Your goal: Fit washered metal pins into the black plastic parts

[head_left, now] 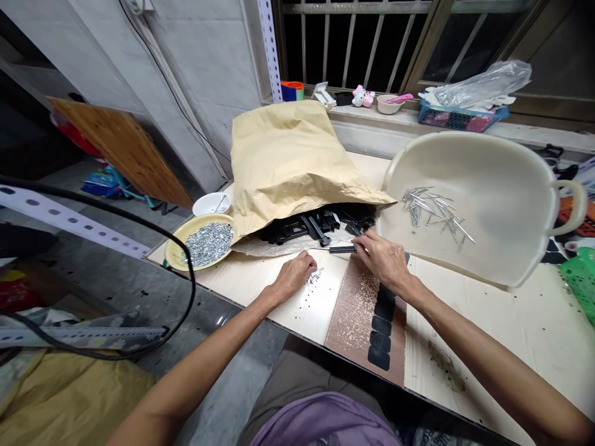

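Note:
My right hand (382, 257) pinches a small black plastic part (341, 249) on the table, just in front of the paper sack. My left hand (294, 275) rests curled on the tabletop beside a little heap of tiny screws (315, 277); what its fingers hold, if anything, is hidden. A brown paper sack (288, 161) lies on its side, and several black plastic parts (320, 224) spill from its mouth. A cream plastic scoop (493, 235) to the right holds several long nails (434, 210). A yellow dish (176, 251) at the left is full of small silver screws (209, 241).
A white bowl (211, 203) stands behind the yellow dish. A brown board with black pads (379, 322) lies on the table's front edge. A green basket (581, 279) is at the far right. The windowsill holds a blue basket (460, 118) and small items. A black cable (186, 260) loops at the left.

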Demonstrator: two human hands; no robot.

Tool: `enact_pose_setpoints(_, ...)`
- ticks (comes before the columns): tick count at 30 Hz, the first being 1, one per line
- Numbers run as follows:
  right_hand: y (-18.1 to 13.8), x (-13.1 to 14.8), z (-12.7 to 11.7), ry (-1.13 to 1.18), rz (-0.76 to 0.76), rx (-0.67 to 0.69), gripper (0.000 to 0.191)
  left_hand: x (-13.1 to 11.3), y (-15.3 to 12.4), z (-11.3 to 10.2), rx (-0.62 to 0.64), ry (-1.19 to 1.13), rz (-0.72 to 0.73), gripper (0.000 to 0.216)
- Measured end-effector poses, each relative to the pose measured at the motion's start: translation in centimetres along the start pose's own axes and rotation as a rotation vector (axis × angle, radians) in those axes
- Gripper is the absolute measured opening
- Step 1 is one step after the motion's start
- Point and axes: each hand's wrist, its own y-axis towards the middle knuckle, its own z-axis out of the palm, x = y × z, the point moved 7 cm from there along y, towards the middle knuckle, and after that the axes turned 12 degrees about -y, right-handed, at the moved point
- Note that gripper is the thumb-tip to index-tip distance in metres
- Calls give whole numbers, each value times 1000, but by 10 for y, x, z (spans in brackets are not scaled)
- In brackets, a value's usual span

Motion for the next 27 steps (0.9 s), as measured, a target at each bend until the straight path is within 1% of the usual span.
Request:
enact_pose_setpoints(3,-9,11,-5,58,-14,12,26,-2,-1,2,1,102,-17,17)
enact_pose_setpoints(6,-18,19,-6,97,-15,34,23,-5,-1,5,-5,143,-20,18)
enact_pose_setpoints(9,-27,23,-3,131,-10,61,22,-5,-2,6,-17,125,-18,19)
enact_pose_setpoints(12,-34,26,2,158,-15,79,23,-3,-2,1,-55,51,-4,16)
enact_pose_setpoints(14,-37,29,5,192,-16,80,23,-2,-2,-4,-102,-52,-2,13)
enact_pose_setpoints(16,-39,31,4,248,-8,65,23,1,-3,-10,-167,-205,-35,10)
enact_pose_setpoints(17,-40,33,2,282,-4,54,23,3,-3,-12,-200,-302,-75,9)
enact_pose_setpoints(19,-40,39,-2,347,-4,32,25,7,-5,-13,-249,-525,-203,10)
enact_pose_setpoints(21,-39,47,-7,392,-16,21,28,8,-9,-8,-262,-743,-328,13)
enact_pose_setpoints(22,-39,51,-10,398,-24,20,29,6,-10,-6,-264,-833,-358,14)
enact_pose_setpoints(24,-38,58,-13,371,-26,19,30,-2,-12,-5,-282,-970,-349,16)
enact_pose_setpoints(27,-38,62,-15,300,-19,25,29,-12,-14,-7,-330,-1071,-272,14)
